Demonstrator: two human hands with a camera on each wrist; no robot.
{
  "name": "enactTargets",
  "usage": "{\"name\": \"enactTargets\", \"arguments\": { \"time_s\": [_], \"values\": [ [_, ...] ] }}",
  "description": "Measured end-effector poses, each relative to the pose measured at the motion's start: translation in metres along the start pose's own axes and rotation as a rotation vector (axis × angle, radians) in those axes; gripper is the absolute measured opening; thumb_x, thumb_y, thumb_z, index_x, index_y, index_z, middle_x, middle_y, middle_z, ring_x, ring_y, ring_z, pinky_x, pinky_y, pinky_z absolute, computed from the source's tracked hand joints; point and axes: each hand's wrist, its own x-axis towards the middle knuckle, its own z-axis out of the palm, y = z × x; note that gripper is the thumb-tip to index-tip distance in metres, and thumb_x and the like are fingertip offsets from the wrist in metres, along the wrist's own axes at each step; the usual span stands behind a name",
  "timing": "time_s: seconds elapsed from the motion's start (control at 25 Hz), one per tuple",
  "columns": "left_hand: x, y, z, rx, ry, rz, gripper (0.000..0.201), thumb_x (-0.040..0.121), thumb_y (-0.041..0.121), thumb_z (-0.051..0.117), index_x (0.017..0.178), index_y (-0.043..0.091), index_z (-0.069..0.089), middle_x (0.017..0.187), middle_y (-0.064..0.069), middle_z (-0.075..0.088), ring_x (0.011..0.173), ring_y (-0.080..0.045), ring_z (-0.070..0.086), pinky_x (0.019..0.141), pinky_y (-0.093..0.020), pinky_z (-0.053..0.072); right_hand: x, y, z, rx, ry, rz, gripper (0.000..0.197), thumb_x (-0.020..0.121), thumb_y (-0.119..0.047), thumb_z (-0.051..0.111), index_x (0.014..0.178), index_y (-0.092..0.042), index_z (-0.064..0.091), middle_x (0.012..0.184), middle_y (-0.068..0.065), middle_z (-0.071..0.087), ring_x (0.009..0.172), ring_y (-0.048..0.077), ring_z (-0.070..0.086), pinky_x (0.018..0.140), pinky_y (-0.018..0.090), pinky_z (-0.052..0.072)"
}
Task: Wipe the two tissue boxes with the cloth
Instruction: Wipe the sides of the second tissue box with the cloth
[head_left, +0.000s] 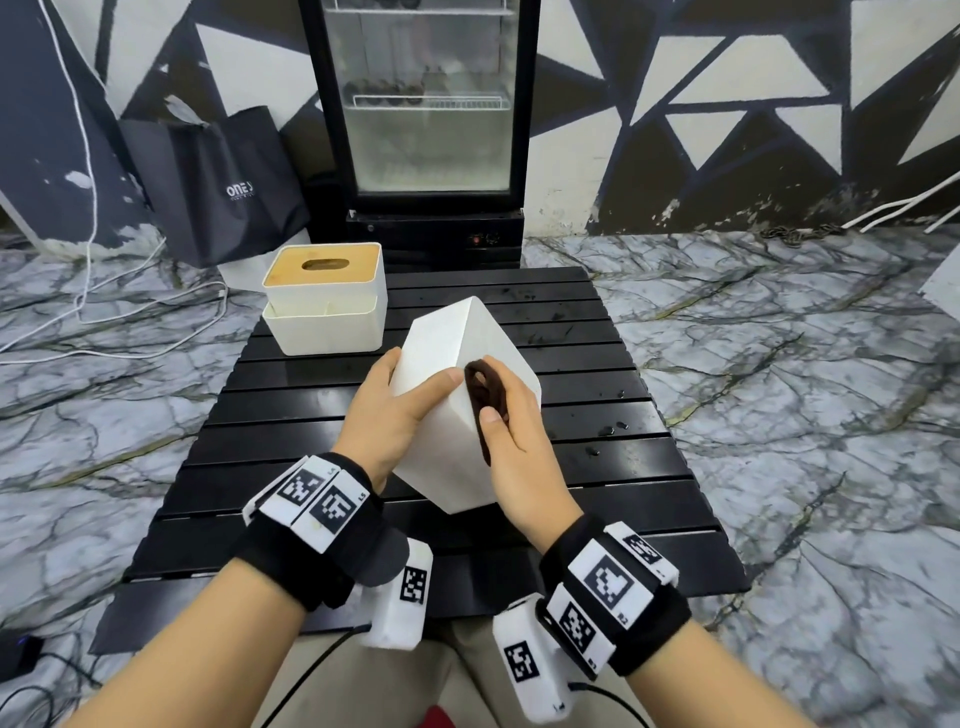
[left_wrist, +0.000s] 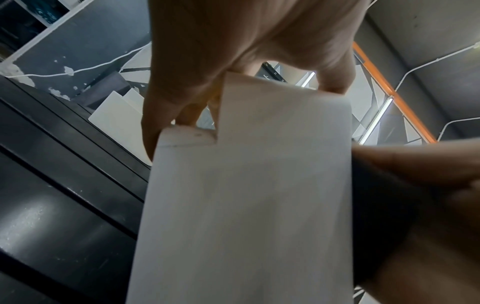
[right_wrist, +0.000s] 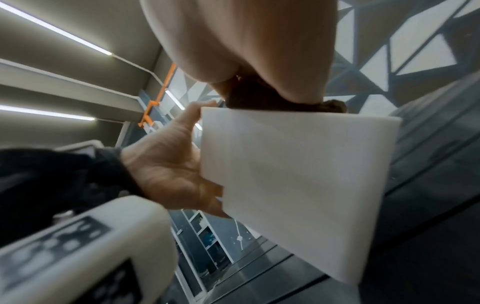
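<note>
Clutter sat beyond the fingertips: a second tissue box (head_left: 326, 297) with a tan slotted lid, a black bag (head_left: 218, 182) and a glass-door fridge (head_left: 423, 119), none of it blocking the hands. Underneath lay a black slatted table (head_left: 597, 447) on a marbled floor (head_left: 779, 364). The white tissue box (head_left: 441, 447), plain and tilted on a corner, was gripped by the left hand (head_left: 395, 410), its fingers wrapped round the far side. The right hand (head_left: 511, 431) pinched a dark cloth (head_left: 480, 400) against the box's face.
</note>
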Motion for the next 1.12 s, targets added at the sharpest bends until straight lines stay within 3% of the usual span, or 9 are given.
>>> {"name": "enactTargets", "arguments": {
  "time_s": [0.12, 0.24, 0.32, 0.44, 0.6, 0.68, 0.72, 0.88, 1.12],
  "values": [
    [0.001, 0.001, -0.002, -0.001, -0.031, -0.011, 0.067, 0.048, 0.057, 0.071, 0.107, 0.027, 0.059, 0.108, 0.001, 0.068, 0.1, -0.018, 0.065, 0.092, -0.039, 0.052, 0.01, -0.005, 0.002, 0.007, -0.042, -0.068, 0.041, 0.085, -0.019, 0.034, 0.117, -0.045, 0.036, 0.121, -0.026, 0.041, 0.127, 0.006, 0.036, 0.11, 0.028, 0.027],
    [0.004, -0.002, -0.002, 0.031, -0.016, -0.023, 0.098, 0.046, 0.065, 0.075, 0.129, 0.021, 0.049, 0.121, 0.001, 0.062, 0.109, -0.02, 0.061, 0.098, -0.045, 0.048, 0.018, 0.002, -0.004, -0.005, -0.025, -0.038, 0.042, 0.085, -0.022, 0.034, 0.123, -0.038, 0.036, 0.123, -0.024, 0.039, 0.127, 0.003, 0.034, 0.111, 0.028, 0.025],
    [0.005, -0.004, -0.002, 0.041, -0.018, -0.031, 0.112, 0.041, 0.071, 0.077, 0.135, 0.02, 0.044, 0.127, 0.001, 0.059, 0.113, -0.02, 0.059, 0.1, -0.045, 0.046, 0.014, 0.004, -0.002, 0.014, -0.006, -0.017, 0.043, 0.084, -0.024, 0.034, 0.125, -0.037, 0.035, 0.128, -0.016, 0.041, 0.127, 0.003, 0.034, 0.11, 0.027, 0.025],
    [0.006, -0.004, 0.0, 0.032, -0.028, -0.033, 0.107, 0.042, 0.065, 0.078, 0.134, 0.022, 0.045, 0.125, 0.003, 0.061, 0.113, -0.017, 0.059, 0.101, -0.043, 0.046, 0.013, -0.002, 0.002, 0.021, -0.012, -0.062, 0.043, 0.086, -0.02, 0.034, 0.126, -0.035, 0.035, 0.131, -0.009, 0.041, 0.128, 0.006, 0.035, 0.11, 0.025, 0.026],
    [0.008, -0.001, 0.004, 0.081, -0.024, -0.036, 0.11, 0.042, 0.064, 0.076, 0.138, 0.023, 0.04, 0.129, 0.004, 0.057, 0.116, -0.017, 0.056, 0.102, -0.042, 0.044, 0.037, -0.001, -0.012, -0.006, -0.014, -0.059, 0.041, 0.094, -0.005, 0.035, 0.128, -0.028, 0.037, 0.121, -0.021, 0.039, 0.117, -0.012, 0.035, 0.1, 0.005, 0.024],
    [0.007, -0.001, 0.004, 0.081, -0.015, -0.043, 0.113, 0.041, 0.064, 0.075, 0.14, 0.023, 0.038, 0.131, 0.005, 0.054, 0.117, -0.017, 0.055, 0.102, -0.042, 0.044, 0.044, 0.005, -0.018, -0.038, -0.007, -0.014, 0.043, 0.094, -0.003, 0.035, 0.13, -0.027, 0.036, 0.122, -0.016, 0.038, 0.11, -0.019, 0.035, 0.093, -0.003, 0.023],
    [0.007, -0.001, 0.004, 0.08, -0.012, -0.046, 0.113, 0.04, 0.064, 0.075, 0.14, 0.023, 0.038, 0.131, 0.005, 0.054, 0.116, -0.018, 0.056, 0.102, -0.042, 0.044, 0.045, 0.01, -0.021, -0.046, 0.009, 0.027, 0.044, 0.094, -0.004, 0.035, 0.132, -0.025, 0.036, 0.123, -0.012, 0.037, 0.109, -0.017, 0.036, 0.094, -0.002, 0.024],
    [0.003, 0.002, 0.008, 0.082, -0.004, -0.037, 0.12, 0.038, 0.062, 0.073, 0.143, 0.022, 0.032, 0.133, 0.005, 0.051, 0.116, -0.016, 0.054, 0.103, -0.04, 0.044, 0.037, 0.027, -0.028, -0.029, 0.084, 0.139, 0.043, 0.096, -0.005, 0.033, 0.134, -0.026, 0.032, 0.129, -0.01, 0.033, 0.122, 0.004, 0.034, 0.107, 0.021, 0.023],
    [-0.002, 0.007, 0.014, 0.12, -0.025, -0.021, 0.116, 0.037, 0.061, 0.072, 0.14, 0.023, 0.036, 0.128, 0.006, 0.055, 0.114, -0.017, 0.055, 0.101, -0.04, 0.045, 0.016, 0.023, -0.024, 0.074, 0.152, 0.184, 0.041, 0.095, -0.008, 0.034, 0.122, -0.039, 0.035, 0.136, -0.005, 0.036, 0.124, 0.007, 0.035, 0.111, 0.031, 0.026]
  ]
}}
